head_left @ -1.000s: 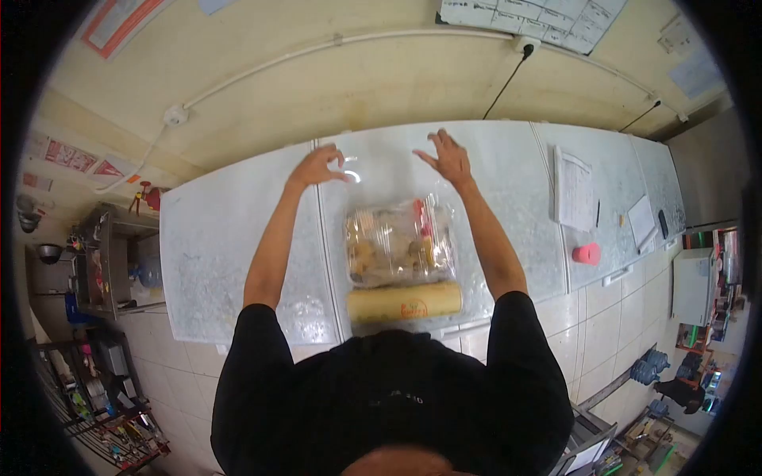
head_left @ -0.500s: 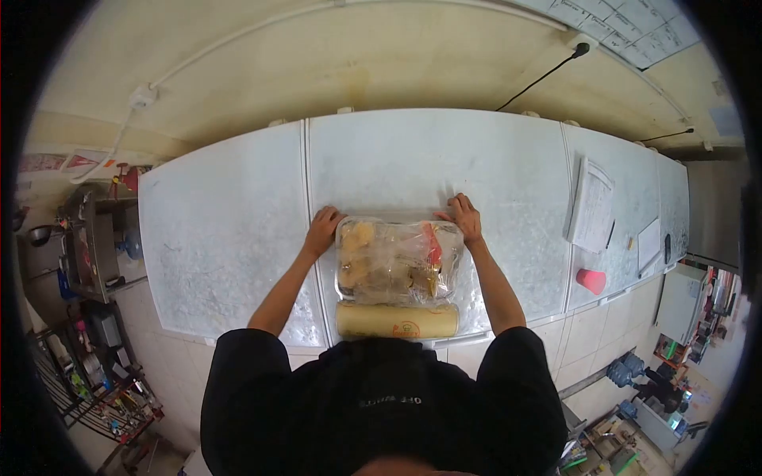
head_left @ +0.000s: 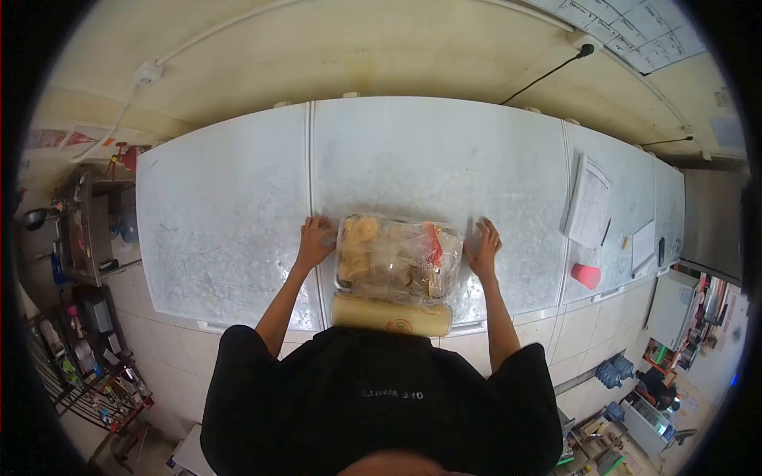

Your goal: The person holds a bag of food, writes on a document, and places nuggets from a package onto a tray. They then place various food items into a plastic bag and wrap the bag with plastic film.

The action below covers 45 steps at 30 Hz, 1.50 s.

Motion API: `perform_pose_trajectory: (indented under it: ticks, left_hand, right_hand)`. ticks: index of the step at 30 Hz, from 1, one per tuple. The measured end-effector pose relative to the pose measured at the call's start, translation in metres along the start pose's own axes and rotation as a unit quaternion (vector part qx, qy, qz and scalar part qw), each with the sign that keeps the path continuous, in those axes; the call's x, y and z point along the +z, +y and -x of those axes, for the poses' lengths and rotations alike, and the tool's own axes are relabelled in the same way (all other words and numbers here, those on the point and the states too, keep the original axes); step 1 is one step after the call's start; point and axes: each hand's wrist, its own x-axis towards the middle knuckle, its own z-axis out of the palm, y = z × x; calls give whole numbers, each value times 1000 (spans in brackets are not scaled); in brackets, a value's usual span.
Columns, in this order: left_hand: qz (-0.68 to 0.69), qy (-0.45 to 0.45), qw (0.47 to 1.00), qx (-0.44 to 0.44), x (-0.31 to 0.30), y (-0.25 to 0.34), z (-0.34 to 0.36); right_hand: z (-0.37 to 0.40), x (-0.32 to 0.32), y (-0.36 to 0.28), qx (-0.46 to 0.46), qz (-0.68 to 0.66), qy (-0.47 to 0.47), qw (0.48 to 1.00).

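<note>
A clear tray [head_left: 389, 258] wrapped in plastic film lies on the white freezer lid in front of me. Inside are yellowish food pieces on the left and packets on the right, one with a red strip; the film blurs what they are. Against its near edge rests a roll of cling film [head_left: 393, 316] with a red printed mark. My left hand [head_left: 317, 240] is open just left of the tray, fingers bent. On the other side my right hand [head_left: 482, 247] is open, fingers apart, a small gap from the tray's right edge.
To the right lie a paper pad [head_left: 589, 202], a pen [head_left: 606, 232], a pink cup [head_left: 586, 275], and a notebook [head_left: 644, 246] beside a dark phone-like object [head_left: 661, 251]. A black plug and cable [head_left: 585, 51] hang on the wall behind. Shelving with utensils [head_left: 87, 381] stands at lower left.
Both hands have moved from the tray's far corners toward me and outward, away from its sides. The tray and roll stay against each other in nearly the same place.
</note>
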Motion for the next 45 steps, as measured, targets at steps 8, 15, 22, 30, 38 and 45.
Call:
perform_pose_trajectory:
  ticks: [8, 15, 22, 30, 38, 45]
  left_hand:
    - [478, 37, 871, -104, 38, 30, -32]
    - [604, 30, 781, -155, 5, 59, -21]
    - [564, -46, 776, -279, -5, 53, -6]
    - [534, -128, 774, -314, 3, 40, 60]
    - [546, -83, 785, -282, 10, 51, 97]
    - [702, -122, 648, -269, -4, 90, 126]
  right_hand:
    - [-12, 18, -58, 220, -551, -64, 802]
    - [-12, -4, -59, 119, -512, -44, 850]
    - [-7, -57, -83, 120, -512, -115, 843]
    - [57, -55, -71, 280, -613, -280, 684]
    - [106, 14, -12, 218, -355, -201, 886]
    - [131, 10, -24, 250, -480, -141, 829]
